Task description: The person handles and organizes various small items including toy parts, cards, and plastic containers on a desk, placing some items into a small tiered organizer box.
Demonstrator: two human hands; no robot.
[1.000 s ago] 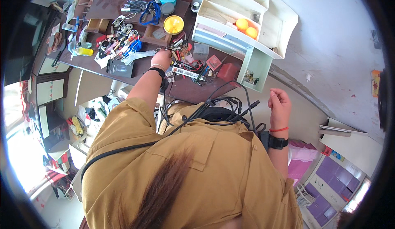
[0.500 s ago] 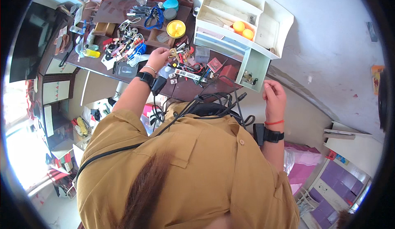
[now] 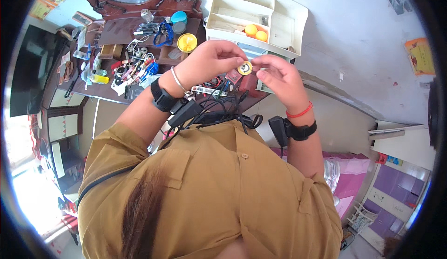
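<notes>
My left hand (image 3: pixel 213 63) is closed in a pinch on a small round disc (image 3: pixel 245 67) with a yellow rim and a dark-and-white middle. From the other side my right hand (image 3: pixel 281 79) comes close, its forefinger at the disc's edge and its thumb standing apart from it. Whether that forefinger touches the disc I cannot tell. Both hands are held above the dark dresser top (image 3: pixel 122 29), in front of a cream plastic organizer (image 3: pixel 289 26). Behind my right hand, the organizer's pulled-out pale green drawer (image 3: pixel 264 87) is mostly hidden.
Orange balls (image 3: pixel 256 31) lie in the organizer's top tray. A yellow round tin (image 3: pixel 187 43), a blue-lidded jar (image 3: pixel 179 17) and a heap of small items (image 3: pixel 139 65) crowd the dresser. Black cables (image 3: pixel 223 103) hang before my chest. A wall runs along the right.
My left hand has lifted the disc from the clutter and carried it right. My right hand has left the drawer's front and come up to the disc. The view has shifted too.
</notes>
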